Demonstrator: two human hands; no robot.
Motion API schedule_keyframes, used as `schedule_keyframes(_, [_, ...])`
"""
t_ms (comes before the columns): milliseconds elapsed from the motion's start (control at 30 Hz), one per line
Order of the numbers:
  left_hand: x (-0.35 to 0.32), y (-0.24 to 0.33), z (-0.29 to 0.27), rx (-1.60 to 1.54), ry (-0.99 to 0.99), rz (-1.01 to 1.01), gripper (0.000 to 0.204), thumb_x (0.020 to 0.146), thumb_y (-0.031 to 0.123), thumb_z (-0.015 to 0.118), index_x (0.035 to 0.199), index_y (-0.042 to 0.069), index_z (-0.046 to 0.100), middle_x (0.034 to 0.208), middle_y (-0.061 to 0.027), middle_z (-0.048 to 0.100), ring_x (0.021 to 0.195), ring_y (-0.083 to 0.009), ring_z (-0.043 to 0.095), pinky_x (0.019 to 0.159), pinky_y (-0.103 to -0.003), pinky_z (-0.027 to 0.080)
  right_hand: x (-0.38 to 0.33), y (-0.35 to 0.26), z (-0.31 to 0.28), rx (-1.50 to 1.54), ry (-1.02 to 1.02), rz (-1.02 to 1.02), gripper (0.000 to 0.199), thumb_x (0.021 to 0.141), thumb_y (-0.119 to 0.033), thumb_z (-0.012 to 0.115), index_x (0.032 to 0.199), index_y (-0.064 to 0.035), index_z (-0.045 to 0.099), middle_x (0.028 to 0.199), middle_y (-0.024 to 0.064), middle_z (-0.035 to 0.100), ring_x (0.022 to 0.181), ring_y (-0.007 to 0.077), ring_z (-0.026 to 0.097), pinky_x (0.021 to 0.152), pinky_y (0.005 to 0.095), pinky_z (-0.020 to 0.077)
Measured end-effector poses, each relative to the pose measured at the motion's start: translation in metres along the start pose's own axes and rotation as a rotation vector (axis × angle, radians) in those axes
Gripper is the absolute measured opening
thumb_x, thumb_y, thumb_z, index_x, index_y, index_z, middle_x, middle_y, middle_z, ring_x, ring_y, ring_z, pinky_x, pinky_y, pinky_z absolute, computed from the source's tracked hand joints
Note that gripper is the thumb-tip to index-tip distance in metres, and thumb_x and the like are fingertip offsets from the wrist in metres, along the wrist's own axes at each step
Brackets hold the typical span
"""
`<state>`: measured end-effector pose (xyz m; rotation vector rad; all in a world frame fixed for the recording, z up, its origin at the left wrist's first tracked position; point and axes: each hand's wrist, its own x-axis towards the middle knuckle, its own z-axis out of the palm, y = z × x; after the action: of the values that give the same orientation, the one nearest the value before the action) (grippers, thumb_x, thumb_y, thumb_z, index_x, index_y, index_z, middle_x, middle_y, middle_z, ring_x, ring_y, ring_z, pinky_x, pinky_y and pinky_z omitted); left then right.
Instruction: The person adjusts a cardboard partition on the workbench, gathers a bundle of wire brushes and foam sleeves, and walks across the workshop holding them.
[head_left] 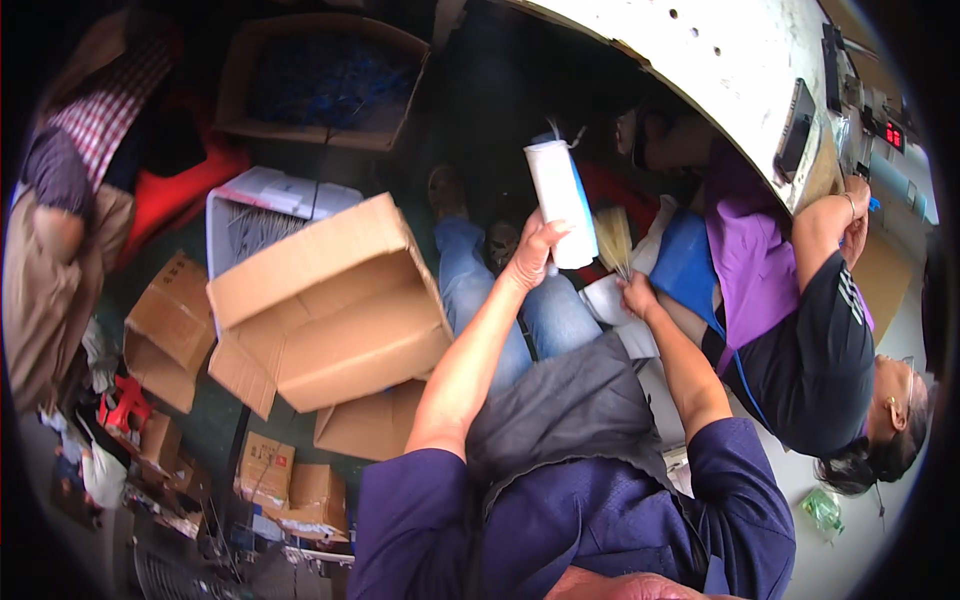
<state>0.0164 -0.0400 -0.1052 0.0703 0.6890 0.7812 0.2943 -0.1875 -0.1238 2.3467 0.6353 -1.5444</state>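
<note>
In my left hand [540,250] is an upright white wrapped bundle [560,200] with a blue stripe along its side. Thin strands poke out of its top, and my fingers close round its lower part. Lower and to the right, my right hand [637,297] grips the narrow end of a pale yellow bundle of fine strands [614,240] that fans out upward. A white sheet or wrapper [604,298] lies beside that hand, over my lap. Below it hangs another pale piece [637,340]. My dark apron [560,410] covers my lap above the jeans.
An open cardboard box [340,300] stands close on my left. Behind it is a grey plastic bin [285,190] of dark strands, then a carton [325,135] of blue material. A co-worker [800,320] sits at right by a white table [730,60]; another person [70,220] is far left.
</note>
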Motion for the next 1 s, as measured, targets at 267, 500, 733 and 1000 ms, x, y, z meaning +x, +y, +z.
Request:
schedule_keyframes(267, [-0.197,0.090,0.098,1.153,0.259,0.047,0.084,0.068,0.040,0.076,0.133,0.000,0.041,0.111,-0.0247,0.064,0.101,-0.0377,0.065,0.087,-0.042,0.052,-0.177,-0.152,0.001,0.613,-0.423,-0.208,0.017,0.094,-0.017,0.059,0.096,-0.0010,0.059,0.075,0.0110,0.067,0.053,0.0150,0.063,0.049,0.0294,0.0546])
schedule_keyframes(500, [-0.315,0.093,0.197,1.720,0.256,0.182,0.094,0.069,0.035,0.072,0.139,-0.008,0.026,0.116,-0.0329,0.050,0.084,-0.0414,0.066,0.074,-0.045,0.057,-0.270,-0.145,0.011,1.051,-1.150,-0.364,0.030,0.094,-0.020,0.059,0.120,-0.0043,0.055,0.111,0.0101,0.065,0.105,0.0234,0.063,0.093,0.0363,0.0530])
schedule_keyframes(733, [-0.372,0.083,0.216,1.831,0.304,0.354,0.109,0.065,0.043,0.083,0.142,-0.009,0.025,0.112,-0.0282,0.048,0.080,-0.0383,0.066,0.064,-0.041,0.058,-0.314,-0.141,0.023,1.088,-1.502,-0.032,0.023,0.096,-0.022,0.055,0.111,-0.0047,0.056,0.113,0.0111,0.062,0.110,0.0230,0.059,0.097,0.0363,0.0492])
schedule_keyframes(1000, [-0.410,0.035,0.197,0.987,0.545,0.655,0.052,0.091,0.028,0.065,0.132,0.002,0.049,0.103,-0.0097,0.063,0.082,-0.0202,0.065,0.069,-0.033,0.055,-0.319,-0.143,0.015,0.685,-1.534,0.100,0.016,0.098,-0.021,0.052,0.097,-0.0058,0.057,0.115,0.0142,0.059,0.116,0.0257,0.054,0.099,0.0381,0.0459])
